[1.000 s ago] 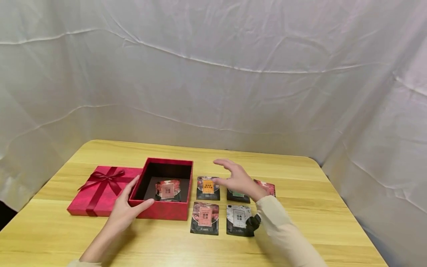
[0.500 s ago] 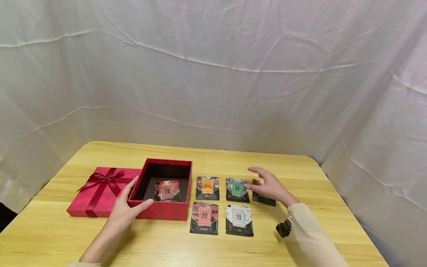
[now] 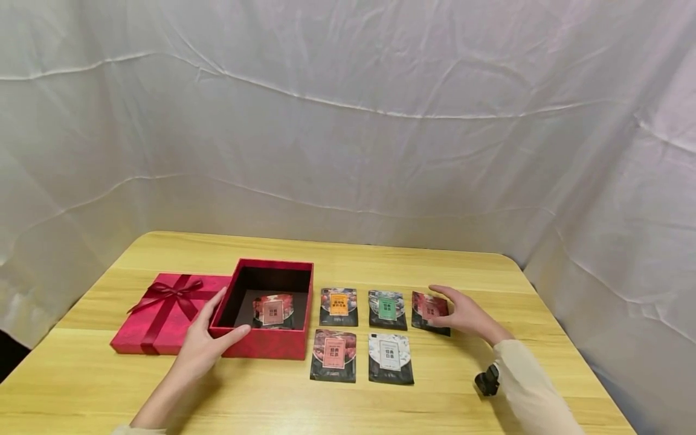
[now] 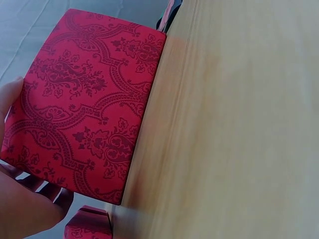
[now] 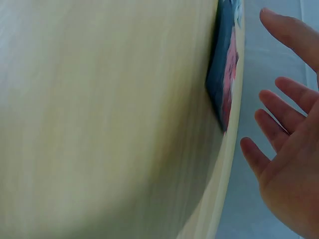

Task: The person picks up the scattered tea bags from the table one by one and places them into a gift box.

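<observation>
My left hand (image 3: 202, 344) grips the front left corner of an open red gift box (image 3: 266, 345), thumb along the front, fingers up the left side. The box's patterned wall (image 4: 89, 99) fills much of the left wrist view. Inside it lies one tea sachet with a pink label (image 3: 273, 310). At the right, my right hand (image 3: 467, 313) reaches over a red-labelled tea sachet (image 3: 426, 308), its thumb and fingers spread around the right side and partly covering it. In the right wrist view the fingers of the right hand (image 5: 294, 164) are parted and hold nothing.
More sachets lie in rows right of the box: orange-labelled (image 3: 339, 307), green-labelled (image 3: 387, 310), pink-labelled (image 3: 333, 356) and white-labelled (image 3: 390, 359). The red lid (image 3: 121, 335) with its ribbon bow (image 3: 173, 290) lies left of the box. A pale curtain (image 3: 348, 151) hangs behind the table (image 3: 326, 411).
My right hand has moved right, from over the orange- and green-labelled sachets to the red-labelled one at the end, and lowered beside it. The left hand has stayed on the box.
</observation>
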Motion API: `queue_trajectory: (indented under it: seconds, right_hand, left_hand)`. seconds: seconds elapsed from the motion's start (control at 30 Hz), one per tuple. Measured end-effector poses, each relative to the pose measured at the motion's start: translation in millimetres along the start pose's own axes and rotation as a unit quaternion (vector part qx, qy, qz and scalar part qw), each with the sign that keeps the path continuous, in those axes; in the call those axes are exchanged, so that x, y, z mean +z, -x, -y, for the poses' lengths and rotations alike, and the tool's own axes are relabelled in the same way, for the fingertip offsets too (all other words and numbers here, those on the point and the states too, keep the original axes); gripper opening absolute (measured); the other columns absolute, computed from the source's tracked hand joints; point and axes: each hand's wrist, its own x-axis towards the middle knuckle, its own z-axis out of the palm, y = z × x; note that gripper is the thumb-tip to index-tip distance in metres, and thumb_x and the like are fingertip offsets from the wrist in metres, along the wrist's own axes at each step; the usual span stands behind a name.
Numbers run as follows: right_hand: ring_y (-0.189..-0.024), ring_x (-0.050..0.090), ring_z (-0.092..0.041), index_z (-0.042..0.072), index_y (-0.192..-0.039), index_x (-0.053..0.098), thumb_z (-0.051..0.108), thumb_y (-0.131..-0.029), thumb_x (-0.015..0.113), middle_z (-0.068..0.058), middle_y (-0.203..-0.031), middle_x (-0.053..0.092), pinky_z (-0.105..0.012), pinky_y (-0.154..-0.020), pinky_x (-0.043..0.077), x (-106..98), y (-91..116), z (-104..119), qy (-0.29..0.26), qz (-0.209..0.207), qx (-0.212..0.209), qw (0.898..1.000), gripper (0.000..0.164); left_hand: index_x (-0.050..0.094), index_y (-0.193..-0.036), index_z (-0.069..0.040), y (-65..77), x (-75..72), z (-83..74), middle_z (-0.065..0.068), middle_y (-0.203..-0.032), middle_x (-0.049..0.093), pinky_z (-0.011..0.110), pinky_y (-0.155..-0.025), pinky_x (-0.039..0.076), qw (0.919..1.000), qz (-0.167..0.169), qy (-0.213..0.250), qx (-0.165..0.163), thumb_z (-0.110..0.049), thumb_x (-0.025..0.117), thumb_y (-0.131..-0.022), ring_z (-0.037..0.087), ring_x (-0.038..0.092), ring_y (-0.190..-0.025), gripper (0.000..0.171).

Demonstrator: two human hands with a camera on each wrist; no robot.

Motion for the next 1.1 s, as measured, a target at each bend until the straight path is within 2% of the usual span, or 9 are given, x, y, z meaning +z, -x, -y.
queue_trajectory:
  seconds: [0.23, 0.53, 0.83, 1.1]
  right_hand:
    - [-0.128, 0.036, -0.049, -0.006, -0.143, 0.039, 0.024, -0.075, 0.084, -0.028, -0.138, 0.046, -0.065, -0.101, 0.029, -1.9, 5.8, -14.2, -0.003, 0.022, 0.006, 1.0, 0.086]
    - [-0.132, 0.029, -0.051, -0.006, -0.144, 0.035, 0.025, -0.072, 0.086, -0.031, -0.143, 0.037, -0.064, -0.104, 0.025, 0.9, 8.9, -26.6, -0.002, 0.043, 0.01, 0.999, 0.094]
    - [-0.131, 0.03, -0.051, -0.007, -0.145, 0.035, 0.026, -0.072, 0.086, -0.032, -0.144, 0.036, -0.064, -0.103, 0.026, -0.2, 7.1, -26.2, -0.003, 0.054, 0.005, 0.998, 0.095]
    - [-0.129, 0.034, -0.05, -0.008, -0.141, 0.039, 0.027, -0.071, 0.087, -0.031, -0.14, 0.04, -0.063, -0.103, 0.029, 0.9, 3.2, -27.6, 0.013, 0.051, -0.006, 0.999, 0.092]
  left_hand:
    - [0.019, -0.155, -0.012, -0.7, 0.4, 0.4, 0.024, -0.153, 0.023, 0.072, -0.1, 0.022, 0.9999, 0.002, -0.011, -0.001, -0.024, 0.074, -0.085, 0.045, 0.022, -0.136, 0.089]
    - [0.02, -0.155, -0.012, -1.4, 0.8, 1.8, 0.024, -0.153, 0.023, 0.071, -0.101, 0.022, 1.0, 0.003, -0.009, -0.002, -0.022, 0.074, -0.085, 0.044, 0.021, -0.137, 0.089]
    - [0.019, -0.155, -0.013, -0.8, 0.8, -0.2, 0.023, -0.151, 0.027, 0.069, -0.1, 0.026, 1.0, 0.002, 0.003, -0.005, -0.024, 0.073, -0.086, 0.043, 0.029, -0.133, 0.089]
    - [0.02, -0.155, -0.012, -0.3, 0.0, 0.0, 0.023, -0.151, 0.027, 0.069, -0.1, 0.025, 1.0, -0.001, 0.001, -0.002, -0.024, 0.074, -0.085, 0.043, 0.029, -0.133, 0.089]
